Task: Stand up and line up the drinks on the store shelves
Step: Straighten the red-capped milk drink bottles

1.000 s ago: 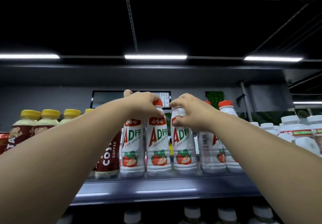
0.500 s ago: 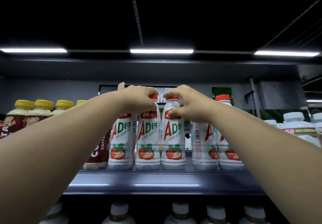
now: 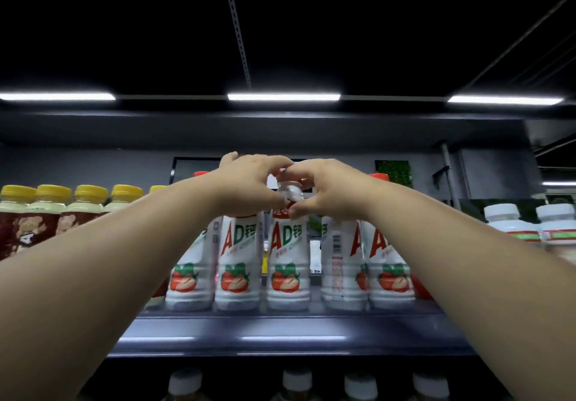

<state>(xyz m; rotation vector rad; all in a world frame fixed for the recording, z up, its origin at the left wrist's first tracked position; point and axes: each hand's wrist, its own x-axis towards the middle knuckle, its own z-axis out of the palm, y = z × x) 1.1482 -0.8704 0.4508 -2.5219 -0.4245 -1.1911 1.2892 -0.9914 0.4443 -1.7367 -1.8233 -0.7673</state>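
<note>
Closed up the gap between left hand [image 3: 246, 187] and right hand [image 3: 328, 196] since half a second ago; now curls the left's fingers over the cap of the middle AD bottle [image 3: 287, 244] while pinching the neck with the right; stands upright at the front of the shelf [image 3: 280, 330], just beside its strawberry-label neighbours [image 3: 238, 273]; probably light, thin squashy plastic with a slick sleeve; best grabbed at the stiffer neck under the cap, not mid-body; further out, yellow-capped bottles [image 3: 53, 207] left, white-capped bottles [image 3: 511, 223] right; more bottle tops [image 3: 297, 380] peeking below.
</note>
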